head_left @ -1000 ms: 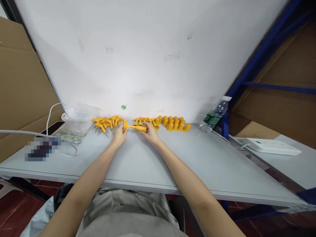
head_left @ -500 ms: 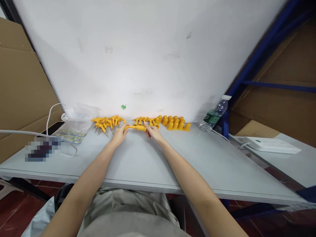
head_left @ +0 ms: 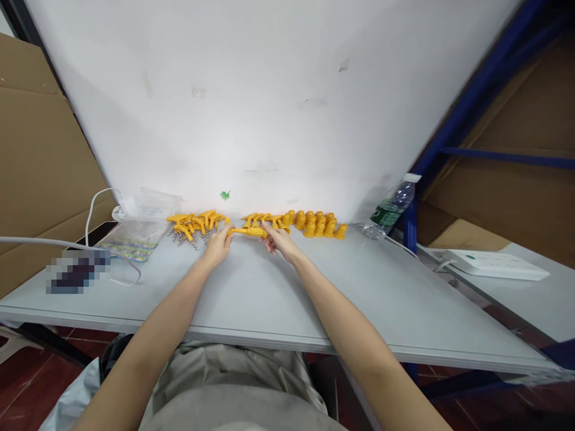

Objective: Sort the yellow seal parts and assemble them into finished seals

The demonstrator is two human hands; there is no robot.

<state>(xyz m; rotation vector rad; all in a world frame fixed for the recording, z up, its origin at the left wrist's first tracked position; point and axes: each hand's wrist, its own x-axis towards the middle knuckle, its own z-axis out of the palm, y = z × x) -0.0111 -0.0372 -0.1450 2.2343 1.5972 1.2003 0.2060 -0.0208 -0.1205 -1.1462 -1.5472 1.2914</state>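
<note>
Both hands hold one yellow plastic part [head_left: 247,231] level above the far side of the white table [head_left: 269,299]. My left hand [head_left: 218,244] pinches its left end and my right hand [head_left: 278,238] pinches its right end. A pile of yellow parts with metal pins [head_left: 193,223] lies just left of the hands. To their right, a row of yellow cap-shaped pieces [head_left: 317,224] stands against the white board [head_left: 269,102].
A clear plastic bag [head_left: 137,230] and a white cable [head_left: 96,203] lie at the far left. At the right, by the blue rack post [head_left: 409,230], lies a water bottle [head_left: 390,208]. A white power strip [head_left: 489,264] rests on the neighbouring surface. Cardboard stands on both sides.
The yellow part has turned in my hands: its flared left end no longer stands up. My right hand slid slightly back along it. The arms stay in place.
</note>
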